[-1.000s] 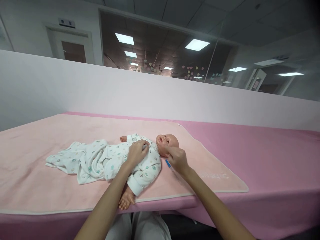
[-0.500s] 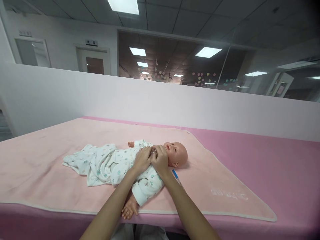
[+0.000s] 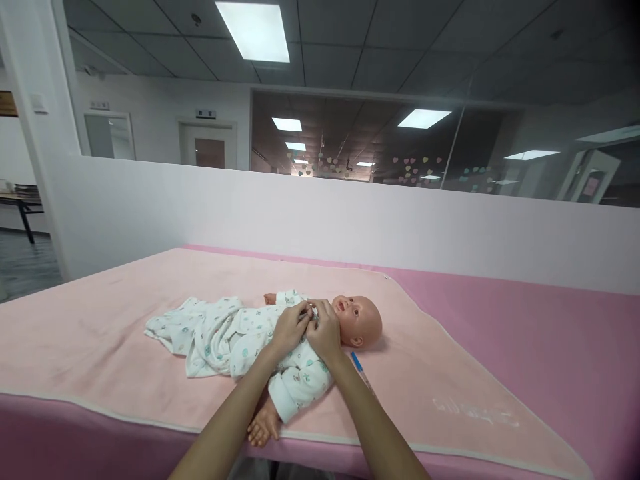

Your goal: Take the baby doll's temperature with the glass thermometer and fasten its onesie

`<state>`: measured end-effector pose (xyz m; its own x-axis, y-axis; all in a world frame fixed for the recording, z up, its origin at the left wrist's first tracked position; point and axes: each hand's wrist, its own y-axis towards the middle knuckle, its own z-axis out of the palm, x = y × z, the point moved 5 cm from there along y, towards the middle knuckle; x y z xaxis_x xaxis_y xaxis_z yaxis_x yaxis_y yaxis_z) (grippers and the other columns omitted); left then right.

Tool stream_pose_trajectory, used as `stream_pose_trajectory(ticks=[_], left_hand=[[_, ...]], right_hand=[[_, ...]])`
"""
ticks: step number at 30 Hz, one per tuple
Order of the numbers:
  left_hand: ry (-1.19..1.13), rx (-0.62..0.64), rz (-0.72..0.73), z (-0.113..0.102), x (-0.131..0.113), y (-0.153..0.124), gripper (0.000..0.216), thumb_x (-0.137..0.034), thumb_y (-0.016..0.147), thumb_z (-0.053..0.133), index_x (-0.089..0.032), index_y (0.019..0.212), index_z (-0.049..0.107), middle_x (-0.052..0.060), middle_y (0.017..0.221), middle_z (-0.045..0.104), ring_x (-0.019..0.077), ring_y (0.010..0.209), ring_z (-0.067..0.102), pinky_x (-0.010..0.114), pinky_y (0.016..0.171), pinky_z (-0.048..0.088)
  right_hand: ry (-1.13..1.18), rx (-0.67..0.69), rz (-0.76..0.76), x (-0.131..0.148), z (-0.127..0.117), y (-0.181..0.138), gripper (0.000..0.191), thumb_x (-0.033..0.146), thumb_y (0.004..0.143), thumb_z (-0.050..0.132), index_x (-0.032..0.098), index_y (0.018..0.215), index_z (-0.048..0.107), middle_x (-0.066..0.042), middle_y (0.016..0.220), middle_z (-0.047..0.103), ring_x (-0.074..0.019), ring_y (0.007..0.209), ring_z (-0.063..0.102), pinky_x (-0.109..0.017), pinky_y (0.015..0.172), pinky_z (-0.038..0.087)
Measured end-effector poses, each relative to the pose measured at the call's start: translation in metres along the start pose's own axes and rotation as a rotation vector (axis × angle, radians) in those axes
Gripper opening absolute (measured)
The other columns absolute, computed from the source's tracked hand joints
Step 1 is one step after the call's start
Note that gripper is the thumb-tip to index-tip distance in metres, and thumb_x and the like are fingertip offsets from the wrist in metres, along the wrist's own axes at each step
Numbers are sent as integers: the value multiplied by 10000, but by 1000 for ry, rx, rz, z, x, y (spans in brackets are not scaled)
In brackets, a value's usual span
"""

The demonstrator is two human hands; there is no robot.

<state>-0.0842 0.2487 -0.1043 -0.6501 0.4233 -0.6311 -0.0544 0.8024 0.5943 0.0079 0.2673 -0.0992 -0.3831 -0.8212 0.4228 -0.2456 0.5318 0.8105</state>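
Observation:
A baby doll (image 3: pixel 361 321) lies on its back, its head to the right, in a white long-sleeved baby outfit (image 3: pixel 253 327) with small green and blue prints. My left hand (image 3: pixel 291 328) and my right hand (image 3: pixel 325 332) meet over the doll's upper chest, just below its chin. The fingers of both are pinched together on the front of the outfit near the neck. Exactly what lies between the fingertips is mostly hidden. One doll arm reaches toward me past the cuff, its hand (image 3: pixel 264 425) at the blanket's edge. The outfit's lower part lies rumpled on the left.
Beneath the doll spreads a pink blanket (image 3: pixel 110 333) with a pale border, over a darker pink table surface (image 3: pixel 540 327). A blue-capped pen (image 3: pixel 359 364) lies beside my right forearm. Behind stands a low white wall (image 3: pixel 350 217) with glass above.
The view has tilted up and shifted left, so the scene sits lower and further right. My hands stay together at the doll's chest, with slightly shifted fingers.

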Motion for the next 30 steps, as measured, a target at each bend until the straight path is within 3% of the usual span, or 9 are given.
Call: stream_pose_trajectory(ticks=[5,11,19,30], left_hand=[[-85,-33,-27,-2,3,0,112,-169,742,394,-179,737,505,-16,690,578,121,643,527,233,621,401],[-192,-26,-26,0,8,3,279,-70,641,434,-160,864,575,25,847,634,142,795,577,260,752,441],[-132,10,-12,-1,2,3,279,-144,709,481,-177,940,635,41,891,661,160,830,591,286,784,458],[-10,-60,31,-4,2,2,210,-261,749,512,-194,889,653,34,836,654,164,795,573,280,750,441]], right_hand=[[61,-26,-13,10,-5,3,388,0,579,321,177,846,541,-56,827,538,-165,804,496,-288,737,421],[64,-95,8,-2,-3,-3,442,-13,587,325,186,914,546,-50,875,535,-164,838,486,-302,764,421],[-9,-211,78,-11,-4,-7,411,19,637,357,183,969,536,-58,843,538,-169,779,491,-302,690,430],[57,-176,61,-6,-3,-6,338,6,620,352,179,831,551,-45,821,536,-154,789,497,-281,714,431]])
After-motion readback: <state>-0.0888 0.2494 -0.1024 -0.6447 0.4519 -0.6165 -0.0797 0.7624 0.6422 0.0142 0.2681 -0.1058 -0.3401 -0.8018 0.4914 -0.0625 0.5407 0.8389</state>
